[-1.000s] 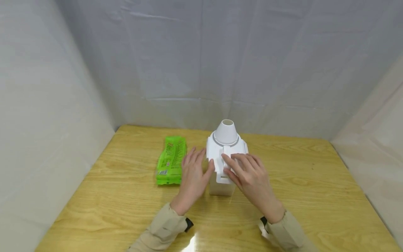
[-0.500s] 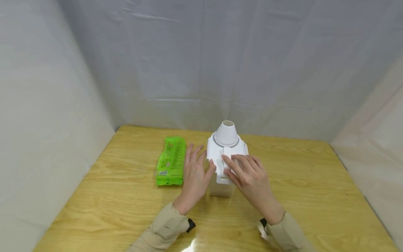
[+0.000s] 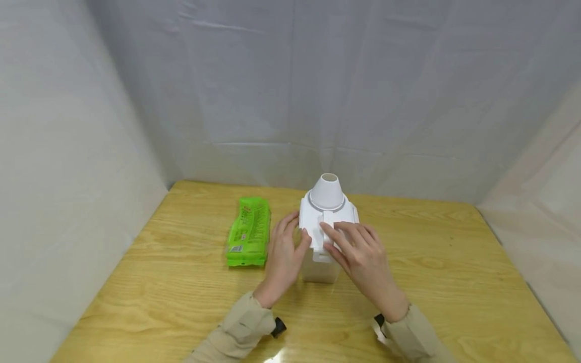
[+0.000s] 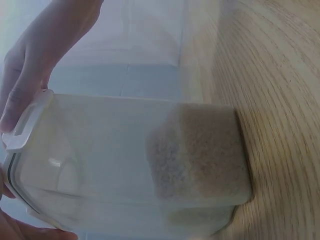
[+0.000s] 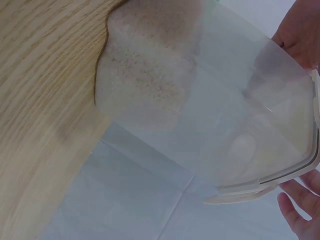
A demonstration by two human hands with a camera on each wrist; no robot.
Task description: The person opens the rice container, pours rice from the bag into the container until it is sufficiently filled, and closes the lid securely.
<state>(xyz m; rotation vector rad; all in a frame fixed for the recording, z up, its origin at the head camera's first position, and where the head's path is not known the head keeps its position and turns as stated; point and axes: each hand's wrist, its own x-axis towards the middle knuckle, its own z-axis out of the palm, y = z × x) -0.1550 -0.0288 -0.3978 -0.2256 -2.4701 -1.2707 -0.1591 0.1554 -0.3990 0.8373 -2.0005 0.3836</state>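
Observation:
A rice container (image 3: 321, 272) with a translucent body and white lid (image 3: 310, 219) stands upright on the table. Pale grains, apparently rice (image 5: 145, 75), fill its lower part. A white cone-shaped piece (image 3: 328, 194) stands on the back of the lid. With thumb and index finger curled at it, my right hand (image 3: 363, 254) holds the raised white bar (image 3: 328, 218) on the lid. My left hand (image 3: 285, 252) lies along the lid's left side, fingers loosely extended and thumb by the front corner. In the left wrist view, the right hand's fingers (image 4: 22, 97) reach the lid's front flap (image 4: 30, 122).
A green printed packet (image 3: 248, 232) lies on the wooden table (image 3: 445, 282), just left of the left hand. Pale sheeting (image 3: 290, 101) hangs behind the table and along both sides.
The left hand has shifted slightly right, its fingers drawing together and closer to the lid's left edge. The right hand and the container stay nearly in place.

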